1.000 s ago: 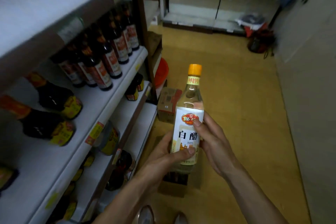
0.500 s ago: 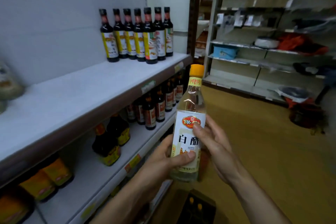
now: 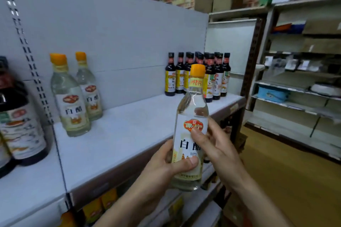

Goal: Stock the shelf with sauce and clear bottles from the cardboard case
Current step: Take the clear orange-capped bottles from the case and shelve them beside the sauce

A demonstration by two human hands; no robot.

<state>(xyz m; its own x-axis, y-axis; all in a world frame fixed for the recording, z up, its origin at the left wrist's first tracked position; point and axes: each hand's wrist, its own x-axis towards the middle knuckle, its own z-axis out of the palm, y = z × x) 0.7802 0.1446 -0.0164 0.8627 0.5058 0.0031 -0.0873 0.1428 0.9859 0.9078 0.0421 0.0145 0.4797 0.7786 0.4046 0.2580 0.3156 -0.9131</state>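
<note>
Dim shop, white shelf (image 3: 129,134) sitting half bare. Left hand (image 3: 162,167) and right hand (image 3: 219,149) are both gripping the bottle (image 3: 192,105) upright, in front of the shelf. I'm guessing a rushed set-down is risking clipping the two standing bottles (image 3: 71,103) over.

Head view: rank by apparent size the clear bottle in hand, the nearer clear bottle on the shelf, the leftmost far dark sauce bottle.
1. held clear bottle: largest, but closest to camera.
2. nearer shelf clear bottle: same type, so distance explains it.
3. leftmost dark sauce bottle: smallest, farthest; true size unsure.
</note>
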